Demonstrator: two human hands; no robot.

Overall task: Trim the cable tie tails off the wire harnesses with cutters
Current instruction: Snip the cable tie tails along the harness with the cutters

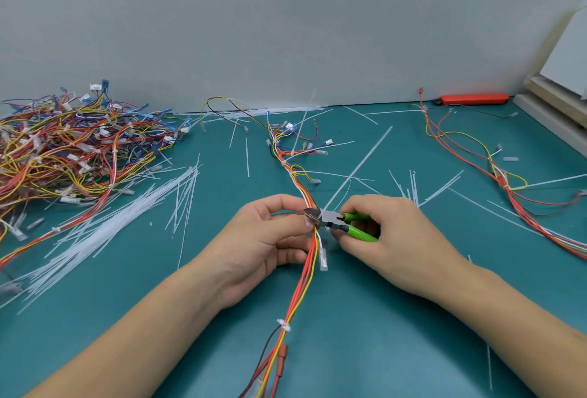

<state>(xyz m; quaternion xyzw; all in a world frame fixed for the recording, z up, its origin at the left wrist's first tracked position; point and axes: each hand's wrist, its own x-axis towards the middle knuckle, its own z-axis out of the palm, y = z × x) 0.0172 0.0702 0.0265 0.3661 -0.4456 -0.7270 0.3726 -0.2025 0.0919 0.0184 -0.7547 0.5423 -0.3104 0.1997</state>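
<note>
A wire harness (301, 277) of red, orange, yellow and white wires runs down the middle of the green mat. My left hand (266, 238) pinches the bundle between thumb and fingers at mid length. My right hand (390, 238) grips green-handled cutters (343, 222), whose steel jaws meet the bundle right at my left thumb. A long white cable tie tail (359, 168) slants up and to the right from the jaws. A trimmed tie head (283, 325) sits lower on the harness.
A big heap of harnesses (70, 149) fills the left side. Cut white tie tails (127, 216) litter the mat. Another harness (502, 181) lies at the right, an orange utility knife (473, 98) by the back wall, and boards (556, 102) at far right.
</note>
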